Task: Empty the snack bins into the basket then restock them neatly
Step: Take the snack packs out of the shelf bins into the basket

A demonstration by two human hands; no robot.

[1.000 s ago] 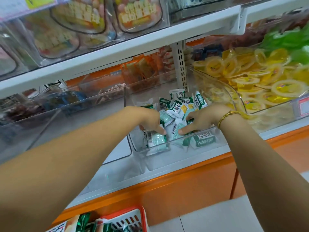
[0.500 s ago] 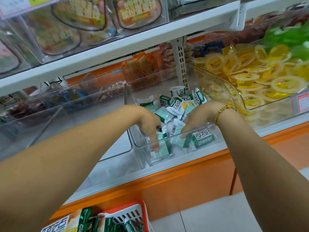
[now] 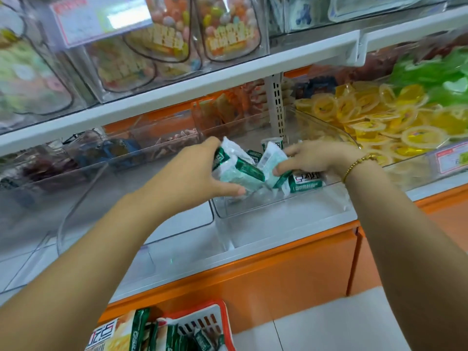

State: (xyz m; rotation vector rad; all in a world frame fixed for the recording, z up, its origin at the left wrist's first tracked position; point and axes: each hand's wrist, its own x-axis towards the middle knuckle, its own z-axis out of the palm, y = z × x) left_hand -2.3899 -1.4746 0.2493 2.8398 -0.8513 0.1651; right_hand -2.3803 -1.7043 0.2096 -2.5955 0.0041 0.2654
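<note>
Green-and-white packets (image 3: 238, 171) are bunched over the clear bin (image 3: 278, 211) at centre. The left hand (image 3: 200, 173) grips a wad of them; the right hand (image 3: 316, 158) (bracelet (image 3: 357, 164) at its wrist) pinches more just beside it. The red basket (image 3: 215, 315), near edge, holds packets.

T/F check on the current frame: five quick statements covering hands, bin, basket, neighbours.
1. Both the left hand and right hand grip green-and-white packets. True.
2. The red basket is empty. False: it holds packets.
3. The bin right of the hands holds yellow jelly cups. True.
4. The bracelet is on the left wrist. False: it is on the right wrist.
5. The clear bin under the hands is emptied. False: packets lie in it.
</note>
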